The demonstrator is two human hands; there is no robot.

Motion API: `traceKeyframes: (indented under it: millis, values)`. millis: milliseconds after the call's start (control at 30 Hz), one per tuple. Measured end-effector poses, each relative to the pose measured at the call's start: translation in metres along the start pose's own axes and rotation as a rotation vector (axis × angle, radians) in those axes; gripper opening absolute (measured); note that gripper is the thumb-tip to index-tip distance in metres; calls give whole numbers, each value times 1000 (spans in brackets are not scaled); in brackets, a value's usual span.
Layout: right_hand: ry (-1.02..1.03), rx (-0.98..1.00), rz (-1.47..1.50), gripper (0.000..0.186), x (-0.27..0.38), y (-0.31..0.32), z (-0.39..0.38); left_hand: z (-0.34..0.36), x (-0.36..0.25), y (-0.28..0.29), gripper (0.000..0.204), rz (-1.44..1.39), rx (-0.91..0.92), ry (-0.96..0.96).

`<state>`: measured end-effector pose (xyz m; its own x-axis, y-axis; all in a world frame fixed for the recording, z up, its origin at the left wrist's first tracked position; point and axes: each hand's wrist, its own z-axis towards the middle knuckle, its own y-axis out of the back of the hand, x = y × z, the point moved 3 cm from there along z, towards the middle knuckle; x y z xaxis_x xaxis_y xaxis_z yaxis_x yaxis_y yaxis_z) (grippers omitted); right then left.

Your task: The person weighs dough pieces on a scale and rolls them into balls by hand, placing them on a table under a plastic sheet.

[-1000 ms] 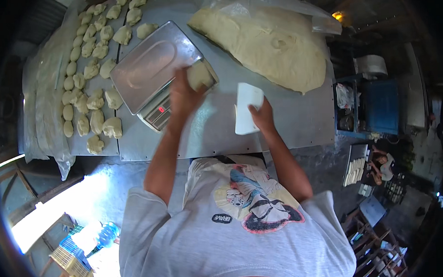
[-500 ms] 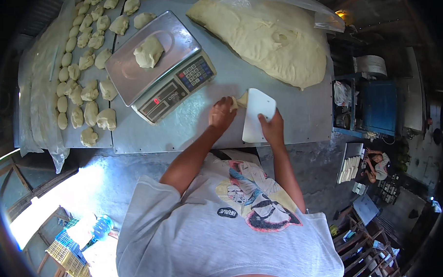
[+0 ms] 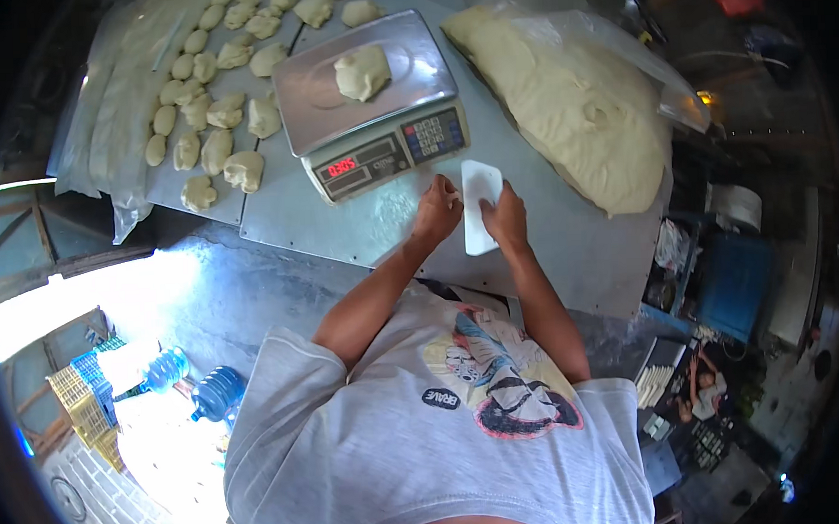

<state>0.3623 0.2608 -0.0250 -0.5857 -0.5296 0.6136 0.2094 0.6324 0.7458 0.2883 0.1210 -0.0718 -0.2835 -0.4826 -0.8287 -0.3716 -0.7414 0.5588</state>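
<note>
My right hand [image 3: 504, 215] grips a white flat dough scraper [image 3: 478, 188], its blade held upright over the metal table. Just left of the scraper, my left hand [image 3: 439, 209] is closed, with a small pale bit of dough [image 3: 454, 202] showing at its fingertips. Beyond my hands stands a digital scale [image 3: 361, 162] with a lit red display. A lump of dough [image 3: 362, 73] rests on its steel pan [image 3: 308, 109]. The large dough mass [image 3: 561, 91] lies to the right, partly under clear plastic.
Several cut dough pieces [image 3: 217, 151] and rows of smaller balls [image 3: 164, 119] cover the table's left side, beside plastic sheeting [image 3: 119, 115]. Blue water bottles [image 3: 217, 393] and crates [image 3: 77, 389] stand at lower left. Another person [image 3: 710, 390] is at the far right.
My view has turned, shifting the scale and table rightward in the picture. My left hand's dough bit is now apart from the scraper. The scale's red display shows a different reading.
</note>
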Motion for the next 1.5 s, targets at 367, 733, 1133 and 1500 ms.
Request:
traceKeyframes:
  millis: [367,733,1133,1500]
  values:
    - [-142,-146,694,44,-81,53,-77,90,-66,139,35,-326,-430,20]
    - [-436,-467,763,44,-99,97,-139,-2,-50,-59,34,88,332,-456]
    - [-447,-562,879,43,-129,151,-150,109,-196,-91,40,-47,-9,-484]
    - [-218,-240,224,50,-274,102,-56,128,-196,-61,79,448,-99,-335]
